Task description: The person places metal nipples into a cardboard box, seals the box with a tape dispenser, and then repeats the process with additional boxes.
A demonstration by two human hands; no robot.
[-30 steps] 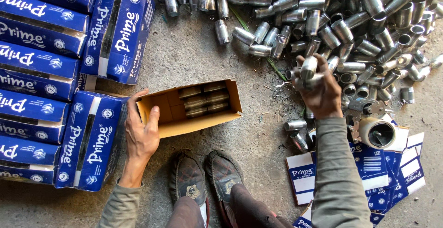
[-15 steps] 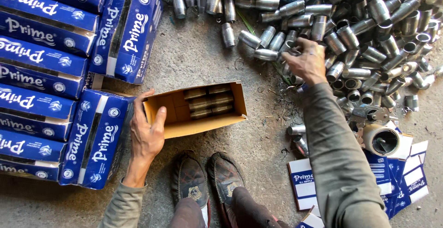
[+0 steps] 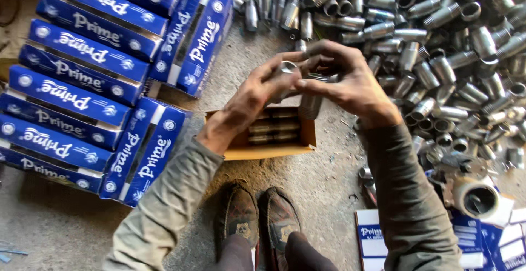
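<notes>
A short metal pipe piece (image 3: 286, 73) sat pinched between both hands, right above the open cardboard box (image 3: 274, 139). The left hand (image 3: 257, 93) gripped its end; the right hand (image 3: 345, 82) closed on several more pieces. Pipe pieces already lay in the box. The loose heap (image 3: 438, 41) spread across the floor's far right corner, blue boxes (image 3: 93, 79) stacked at the left edge.

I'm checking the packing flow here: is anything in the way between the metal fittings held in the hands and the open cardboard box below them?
Nothing visible blocks the way. The left hand and right hand hold the metal fittings directly above the open cardboard box. Its top is uncovered; a row of fittings already lies inside.
</notes>
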